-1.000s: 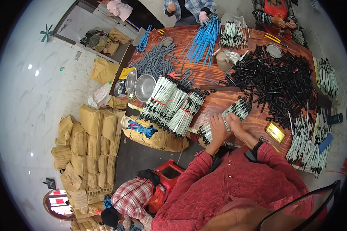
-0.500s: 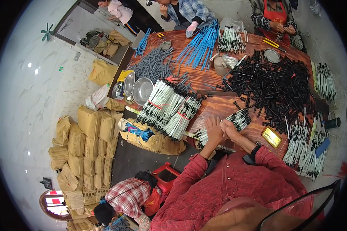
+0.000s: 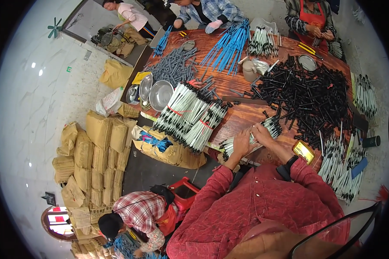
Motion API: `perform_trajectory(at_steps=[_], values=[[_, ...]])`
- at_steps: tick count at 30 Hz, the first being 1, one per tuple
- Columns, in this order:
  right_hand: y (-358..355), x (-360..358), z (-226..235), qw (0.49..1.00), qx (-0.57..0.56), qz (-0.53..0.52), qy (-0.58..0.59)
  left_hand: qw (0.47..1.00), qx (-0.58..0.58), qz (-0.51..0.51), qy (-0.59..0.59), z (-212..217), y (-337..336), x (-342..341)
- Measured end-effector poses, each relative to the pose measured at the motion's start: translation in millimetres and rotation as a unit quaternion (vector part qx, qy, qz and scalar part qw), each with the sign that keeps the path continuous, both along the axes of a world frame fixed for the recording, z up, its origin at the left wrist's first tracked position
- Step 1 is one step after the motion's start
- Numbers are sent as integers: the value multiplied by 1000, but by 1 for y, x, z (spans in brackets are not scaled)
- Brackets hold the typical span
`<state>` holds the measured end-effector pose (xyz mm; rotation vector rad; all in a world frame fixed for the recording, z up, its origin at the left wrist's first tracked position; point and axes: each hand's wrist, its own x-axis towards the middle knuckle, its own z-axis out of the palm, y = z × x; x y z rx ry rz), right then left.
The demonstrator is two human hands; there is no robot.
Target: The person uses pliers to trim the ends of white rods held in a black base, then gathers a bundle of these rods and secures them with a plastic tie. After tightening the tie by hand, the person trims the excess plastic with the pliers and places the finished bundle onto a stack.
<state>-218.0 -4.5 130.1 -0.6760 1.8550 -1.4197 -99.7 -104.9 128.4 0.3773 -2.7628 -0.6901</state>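
Note:
A bundle of thin white rods with black ends [image 3: 272, 125] lies slantwise on the table's near edge, under both my hands. Around its left part, fingers over the top, is my left hand [image 3: 243, 145]. Close beside it my right hand [image 3: 263, 134] grips the middle of the same bundle, and the two hands nearly touch. Whatever lies between my fingers is too small to make out. To the left, larger bundles of similar rods [image 3: 190, 115] are held by red ties. A pile of black plastic pieces [image 3: 300, 95] spreads out to the right.
On the wooden table [image 3: 242, 116] are grey pieces [image 3: 170, 67], blue rods [image 3: 227, 45], metal bowls [image 3: 161, 96] and a yellow-faced box [image 3: 304, 151]. Co-workers sit across it; another bends beside a red stool [image 3: 183, 194]. Brown sacks [image 3: 99, 134] are stacked at left.
Both my hands have shifted slightly up and right along the bundle. The co-worker by the door has straightened a little, and the one at lower left has moved leftward.

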Motion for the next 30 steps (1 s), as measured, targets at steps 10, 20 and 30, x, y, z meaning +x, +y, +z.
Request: perform_trajectory(at_steps=[10,20,30], values=[[10,4,7,955,29,44,292,1000,5,25,-4,-45,-3,6],[46,-33,62,996,30,-74,42,998,17,25,-57,-12,-3,-2],[94,5,42,819,130,216,516,999,24,41,-20,-15,-9,0]])
